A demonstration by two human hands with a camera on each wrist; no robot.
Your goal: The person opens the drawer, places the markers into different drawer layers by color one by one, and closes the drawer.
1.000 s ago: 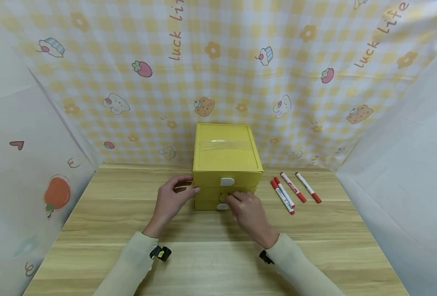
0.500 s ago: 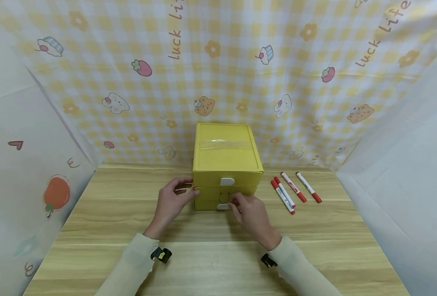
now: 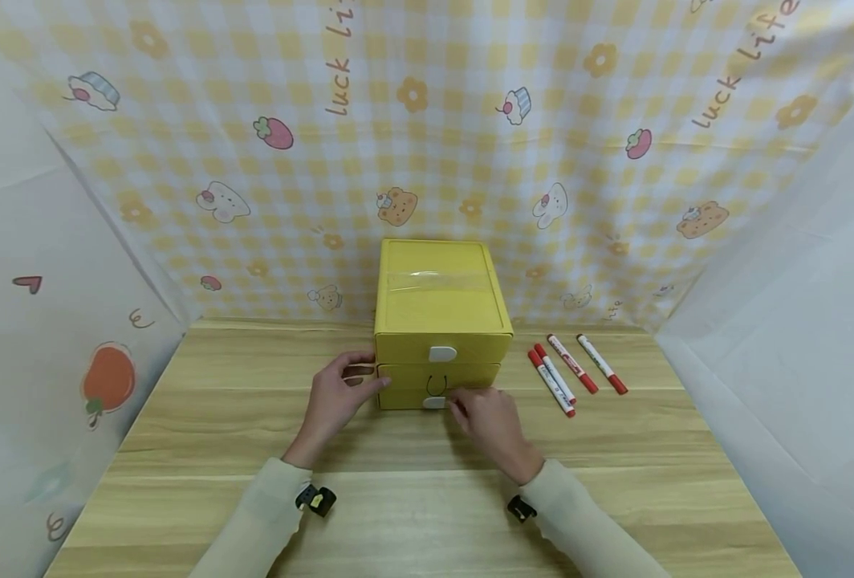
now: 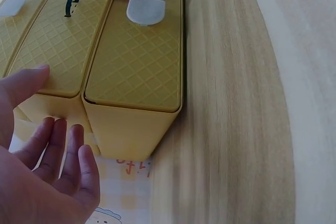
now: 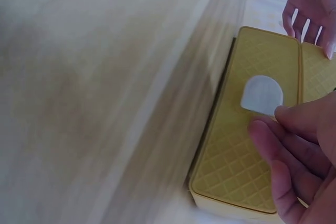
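Left hand (image 3: 335,397) half spread, fingers fairly straight and slightly parted, thumb standing off from them. Thumb tip lay on the middle drawer front (image 4: 58,45) near its left end; the fingertips met the side wall of the yellow drawer box (image 3: 443,309). Nothing was enclosed in the palm.

Right hand (image 3: 492,417) narrow, fingers loosely bent, at the lower white tab (image 5: 262,94). Thumb tip touched the tab's corner; forefinger lay just beside its edge. Could not tell whether the tab was pinched between them.

Just above the lower tab, a thin black loop (image 4: 69,1) hung on the middle front, clear of both hands. Higher, the upper white tab (image 3: 443,353) sat on the top front. All three fronts looked flush.

Box stood upright at the back of the wooden table (image 3: 427,522), clear tape (image 3: 437,281) across its top. Right of it lay four red-ended markers (image 3: 573,364), slanting, the left two side by side. Behind, a yellow-checked cloth (image 3: 456,136).
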